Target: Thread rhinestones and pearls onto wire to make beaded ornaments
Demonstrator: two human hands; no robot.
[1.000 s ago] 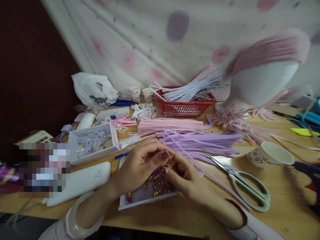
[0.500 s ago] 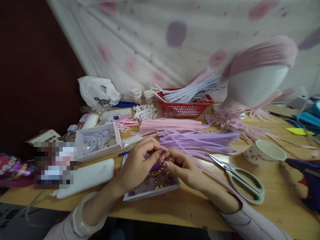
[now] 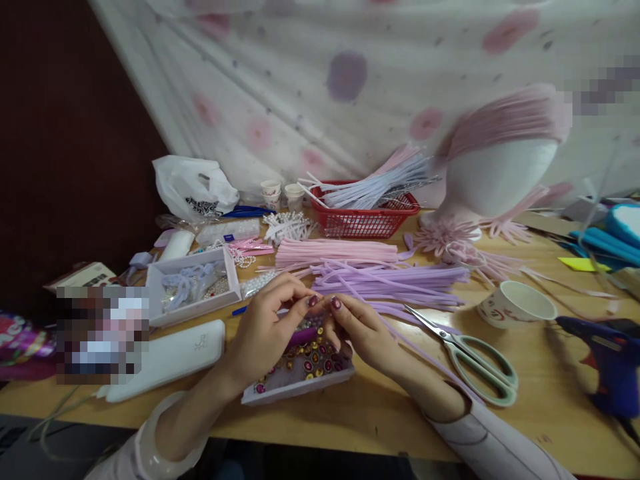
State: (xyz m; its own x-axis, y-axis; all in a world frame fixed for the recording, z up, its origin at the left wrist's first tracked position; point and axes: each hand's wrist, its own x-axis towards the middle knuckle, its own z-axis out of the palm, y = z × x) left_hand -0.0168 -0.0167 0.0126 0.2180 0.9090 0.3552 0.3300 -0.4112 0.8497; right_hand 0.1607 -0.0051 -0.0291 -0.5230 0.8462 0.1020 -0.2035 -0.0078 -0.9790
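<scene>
- White open tray (image 3: pixel 300 392) sits at the lower centre of the frame, holding red and gold gems (image 3: pixel 308 366) and a purple object (image 3: pixel 303 336).
- Left hand (image 3: pixel 265 327) and right hand (image 3: pixel 369 339) hover above this tray, close together, fingers bent and thumbs near the fingertips; whether they pinch some small piece, I cannot tell.
- Lilac fuzzy stems (image 3: pixel 395 283) lie just beyond the right hand, with pink stems (image 3: pixel 335 253) behind them.
- Green-handled scissors (image 3: pixel 445 335) rest at centre right, blades pointing toward the upper left.
- Paper cup (image 3: pixel 517 307) and blue glue gun (image 3: pixel 613 367) stand near the right edge.
- Red basket (image 3: pixel 367 223) holds more stems at upper centre.
- White power bank (image 3: pixel 170 360) lies at lower left, below a white box (image 3: pixel 193 313).
</scene>
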